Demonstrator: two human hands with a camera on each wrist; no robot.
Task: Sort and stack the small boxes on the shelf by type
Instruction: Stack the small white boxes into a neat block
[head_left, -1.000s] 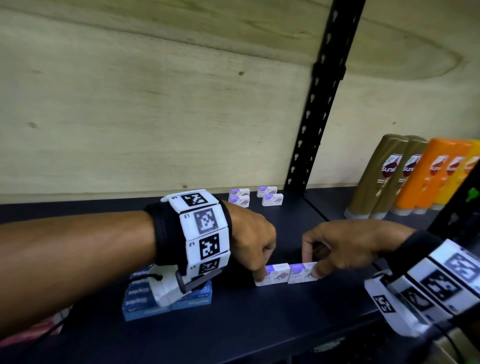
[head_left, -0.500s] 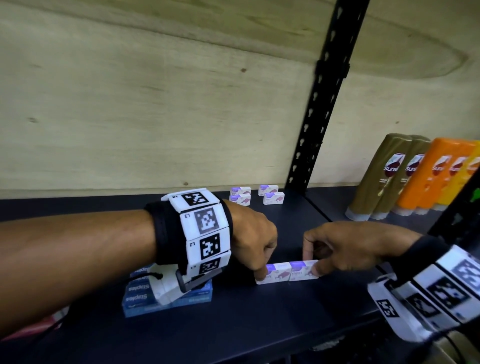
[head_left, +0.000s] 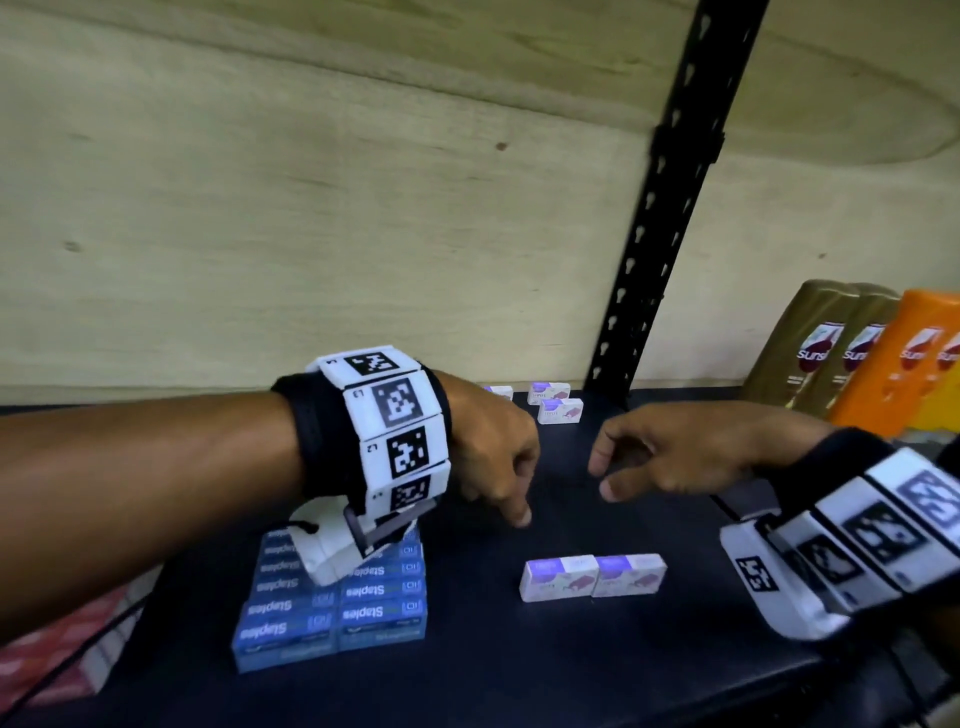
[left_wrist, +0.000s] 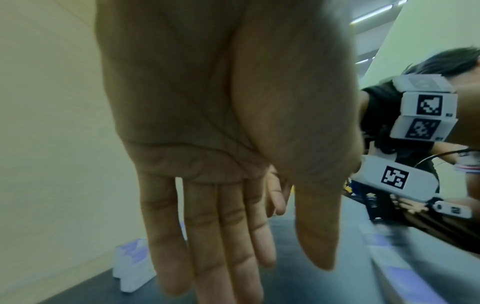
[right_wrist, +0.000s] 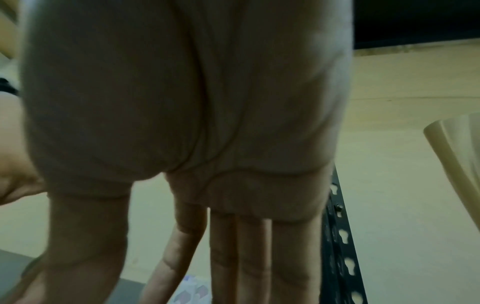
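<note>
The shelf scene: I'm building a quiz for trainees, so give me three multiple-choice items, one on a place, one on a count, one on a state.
1. Where do the front white boxes lie?
A. On the blue stack
B. Side by side on the shelf
C. Among the bottles

2. How many white boxes make the front pair?
A. Two
B. Four
C. Six

3. What does the left hand hold?
A. A bottle
B. A blue box
C. Nothing

Answers: 1 B, they sit touching on the dark shelf right of the blue stack. 2 A, two show in the head view. 3 C, both it and the right hand hover bare above the shelf.
</note>
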